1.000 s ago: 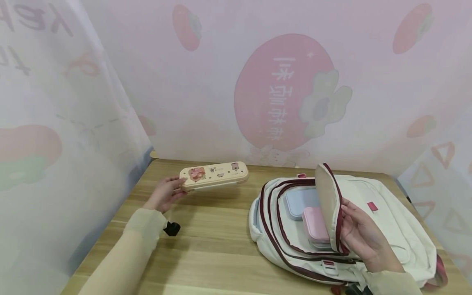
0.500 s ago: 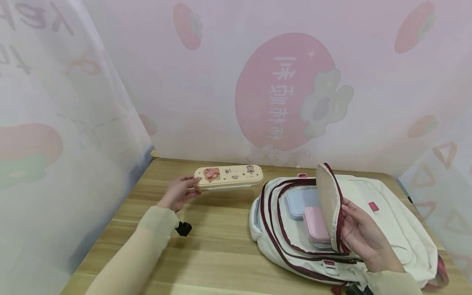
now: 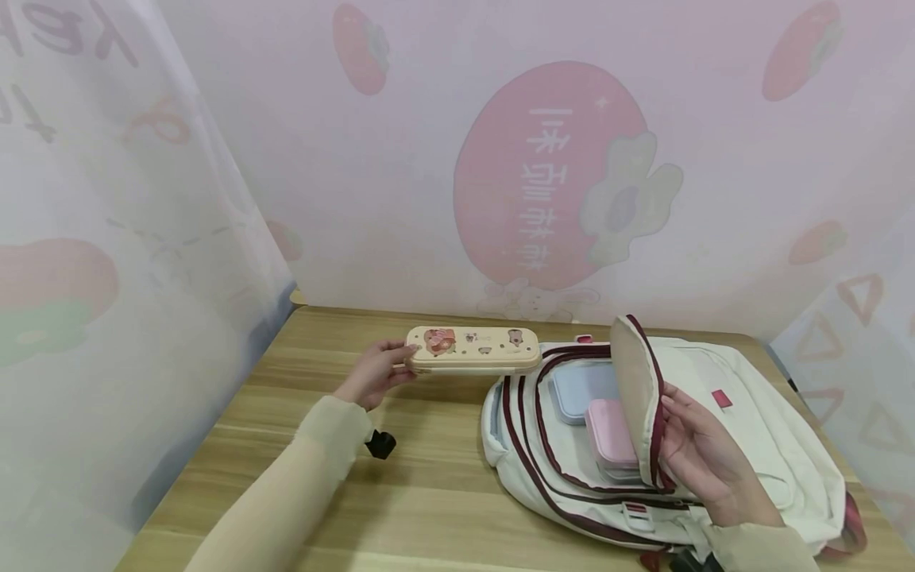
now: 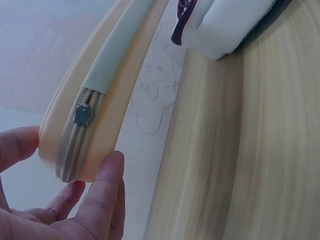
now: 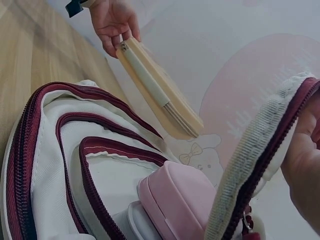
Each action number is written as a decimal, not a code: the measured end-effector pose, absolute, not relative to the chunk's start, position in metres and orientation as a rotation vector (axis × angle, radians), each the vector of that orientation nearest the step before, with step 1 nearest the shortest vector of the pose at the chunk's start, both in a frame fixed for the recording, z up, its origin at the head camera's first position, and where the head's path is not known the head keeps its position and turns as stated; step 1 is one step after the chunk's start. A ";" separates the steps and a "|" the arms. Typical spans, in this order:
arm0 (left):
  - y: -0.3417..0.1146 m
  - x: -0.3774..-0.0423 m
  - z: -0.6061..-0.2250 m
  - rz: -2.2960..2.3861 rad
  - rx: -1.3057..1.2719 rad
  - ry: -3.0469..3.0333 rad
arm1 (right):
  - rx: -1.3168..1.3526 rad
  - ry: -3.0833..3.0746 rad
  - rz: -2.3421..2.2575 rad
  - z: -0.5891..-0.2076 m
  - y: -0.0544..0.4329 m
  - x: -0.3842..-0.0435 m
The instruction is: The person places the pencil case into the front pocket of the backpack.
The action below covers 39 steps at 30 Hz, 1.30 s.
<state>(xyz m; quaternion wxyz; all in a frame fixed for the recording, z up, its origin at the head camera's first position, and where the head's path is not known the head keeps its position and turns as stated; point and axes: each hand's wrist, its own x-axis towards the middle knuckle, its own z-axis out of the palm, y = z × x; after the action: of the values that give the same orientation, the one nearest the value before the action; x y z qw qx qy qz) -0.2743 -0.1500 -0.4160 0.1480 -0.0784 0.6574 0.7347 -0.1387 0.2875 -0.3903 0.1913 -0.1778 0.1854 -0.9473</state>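
My left hand point(image 3: 379, 372) pinches one end of a cream pencil case point(image 3: 472, 349) with cartoon stickers, thumb on top and fingers beneath. Its zipper side point(image 4: 95, 100) faces the left wrist camera. In the head view the case's far end overlaps the upper left edge of a white backpack point(image 3: 743, 381) that lies flat. My right hand point(image 3: 704, 453) grips the maroon-zippered flap point(image 3: 638, 397) of the backpack's front pocket and holds it up. Inside that pocket sit a light blue box point(image 3: 577, 391) and a pink box point(image 3: 610, 433), both partly hidden by the flap.
The backpack covers the right part of the wooden table point(image 3: 429, 469). A printed curtain point(image 3: 400, 199) with strawberries hangs behind and along both sides. A white buckle point(image 3: 638, 516) lies at the backpack's near edge, and a black device point(image 3: 381, 444) sits at my left wrist.
My left hand has carried the pencil case rightward, from the table's left part to the backpack's edge. My right hand keeps the flap raised in the same place.
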 end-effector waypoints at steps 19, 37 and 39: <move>-0.107 -0.272 -0.420 2.109 -0.160 1.878 | -0.472 0.541 -2.684 -0.392 0.287 -0.133; -0.077 -0.271 -0.435 2.115 -0.211 1.896 | -0.494 0.527 -2.689 -0.393 0.285 -0.133; -0.075 -0.268 -0.435 2.123 -0.217 1.901 | -0.491 0.523 -2.687 -0.394 0.284 -0.133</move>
<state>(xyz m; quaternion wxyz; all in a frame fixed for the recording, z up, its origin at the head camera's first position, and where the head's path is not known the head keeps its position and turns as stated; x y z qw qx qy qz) -0.2683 -0.0747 -0.4350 0.1413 -0.0750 0.6585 0.7354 -0.1335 0.2841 -0.3938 0.1793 -0.1738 0.1849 -0.9505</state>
